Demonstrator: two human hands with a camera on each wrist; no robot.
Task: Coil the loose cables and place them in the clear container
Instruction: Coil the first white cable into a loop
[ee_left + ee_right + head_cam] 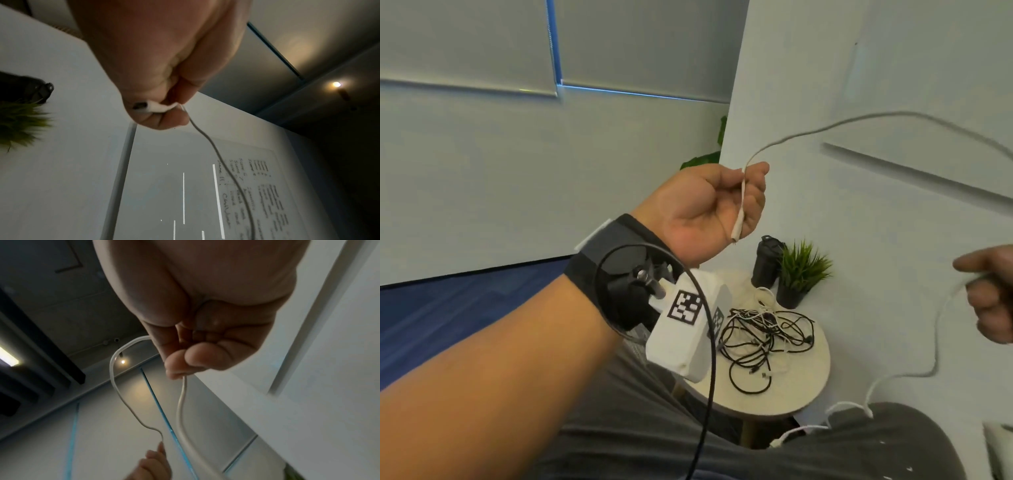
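Note:
My left hand [717, 202] is raised in front of me and grips the plug end of a white cable [825, 128]; the left wrist view shows the white plug [156, 106] pinched in its curled fingers. The cable arcs right to my right hand [993, 296] at the frame's right edge, which pinches it between thumb and fingertips [179, 369]. From there the cable drops to my lap [866, 407]. A tangled pile of black and white cables [767, 339] lies on the small round table [808, 387] below. No clear container is in view.
A black bottle [767, 262] and a small potted green plant [799, 274] stand at the table's far edge. A white wall panel with a whiteboard rises right behind the table. Blue carpet lies to the left.

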